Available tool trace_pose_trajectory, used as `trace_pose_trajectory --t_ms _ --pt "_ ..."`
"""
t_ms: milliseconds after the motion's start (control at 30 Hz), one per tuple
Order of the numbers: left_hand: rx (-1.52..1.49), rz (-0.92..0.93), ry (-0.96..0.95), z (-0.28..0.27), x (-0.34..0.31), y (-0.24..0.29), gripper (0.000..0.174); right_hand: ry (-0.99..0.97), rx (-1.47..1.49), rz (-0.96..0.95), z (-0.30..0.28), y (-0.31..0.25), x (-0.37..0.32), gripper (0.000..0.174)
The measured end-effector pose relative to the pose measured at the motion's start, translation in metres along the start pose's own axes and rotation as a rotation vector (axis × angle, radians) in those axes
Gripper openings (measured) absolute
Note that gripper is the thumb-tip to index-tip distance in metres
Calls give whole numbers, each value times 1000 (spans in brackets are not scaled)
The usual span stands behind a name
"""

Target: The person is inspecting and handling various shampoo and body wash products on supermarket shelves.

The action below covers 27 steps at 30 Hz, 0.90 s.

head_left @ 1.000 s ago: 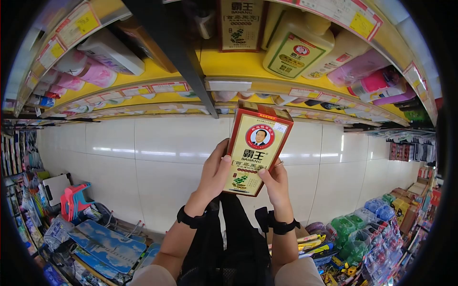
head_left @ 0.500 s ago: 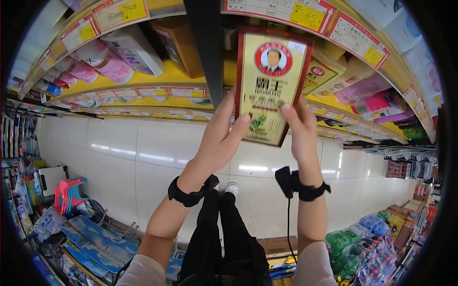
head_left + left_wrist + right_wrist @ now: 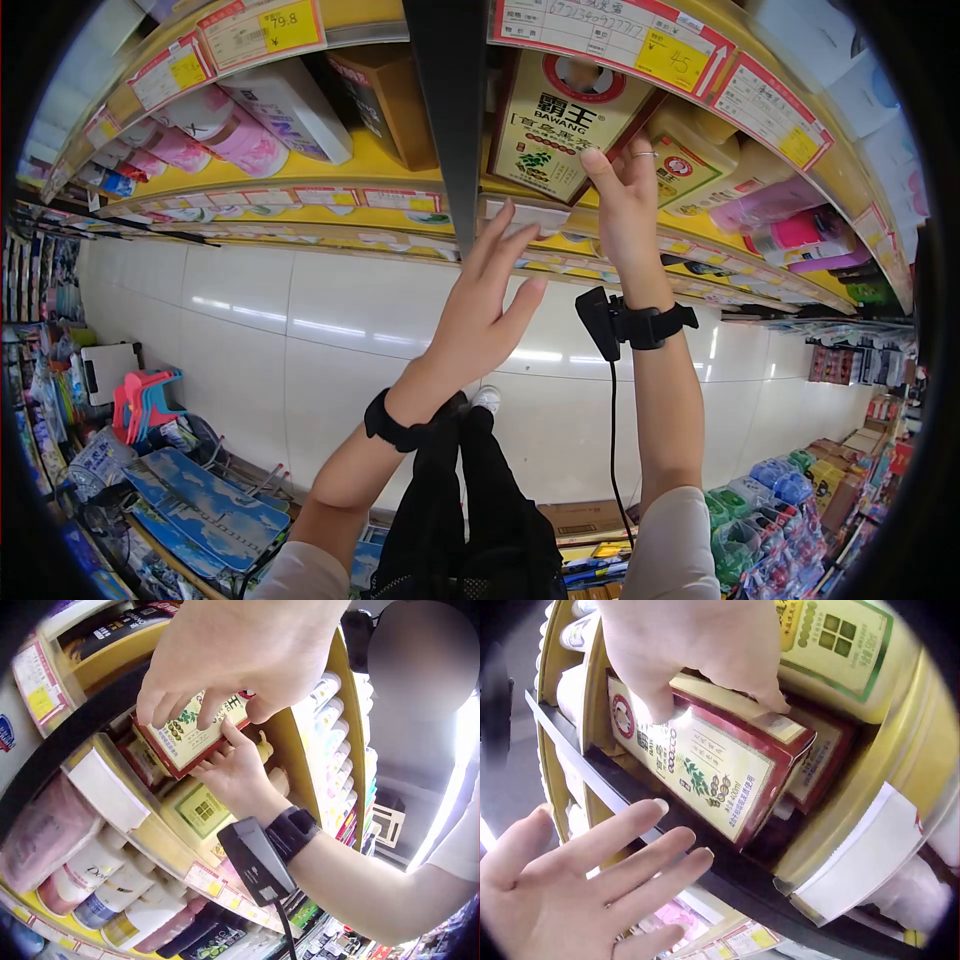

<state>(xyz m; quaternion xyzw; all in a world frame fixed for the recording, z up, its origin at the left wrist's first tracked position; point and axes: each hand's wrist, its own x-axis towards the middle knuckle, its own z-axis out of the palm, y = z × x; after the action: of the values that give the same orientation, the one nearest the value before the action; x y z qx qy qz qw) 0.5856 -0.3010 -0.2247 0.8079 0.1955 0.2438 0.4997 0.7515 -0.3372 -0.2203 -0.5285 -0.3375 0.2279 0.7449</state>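
Note:
A cream and dark red Bawang shampoo box (image 3: 548, 140) stands tilted on the yellow upper shelf, just right of the black post. My right hand (image 3: 630, 215) holds it by its right side, thumb on the front face and fingers along the edge. In the right wrist view, thumb and fingers of that hand span the carton (image 3: 705, 761). My left hand (image 3: 475, 325) is off the carton, below and left of it, fingers spread and holding nothing. A yellow-labelled pump bottle (image 3: 690, 155) is right beside the right hand. Another red box (image 3: 821, 754) shows behind the carton.
The black post (image 3: 440, 130) divides the shelf. Price tags (image 3: 610, 40) line the shelf edge over the carton's top. Left of the post are a brown bottle (image 3: 385, 110) and a white one (image 3: 290, 110). Folded blue boards (image 3: 205, 510) and bagged bottles (image 3: 765, 510) lie behind on the floor sides.
The Bawang box went up and forward from in front of the body onto the shelf. My left hand let go and drew back down; my right hand still holds the box.

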Motion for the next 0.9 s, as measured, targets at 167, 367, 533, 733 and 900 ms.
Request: trace_pose_trajectory --t_ms 167,367,533,733,900 --pt "2 -51 -65 1 -26 -15 37 -17 73 33 -3 14 9 53" --pt "-109 -220 -79 3 -52 -26 30 -63 24 35 -2 28 17 58" --pt "-163 -268 -98 6 -56 -30 28 -11 107 68 -2 34 13 57" --pt "-186 -294 -117 11 -61 -27 28 126 107 101 -1 47 3 47" --pt "-202 -300 -144 19 -64 -23 28 151 -195 -1 6 50 -4 40"
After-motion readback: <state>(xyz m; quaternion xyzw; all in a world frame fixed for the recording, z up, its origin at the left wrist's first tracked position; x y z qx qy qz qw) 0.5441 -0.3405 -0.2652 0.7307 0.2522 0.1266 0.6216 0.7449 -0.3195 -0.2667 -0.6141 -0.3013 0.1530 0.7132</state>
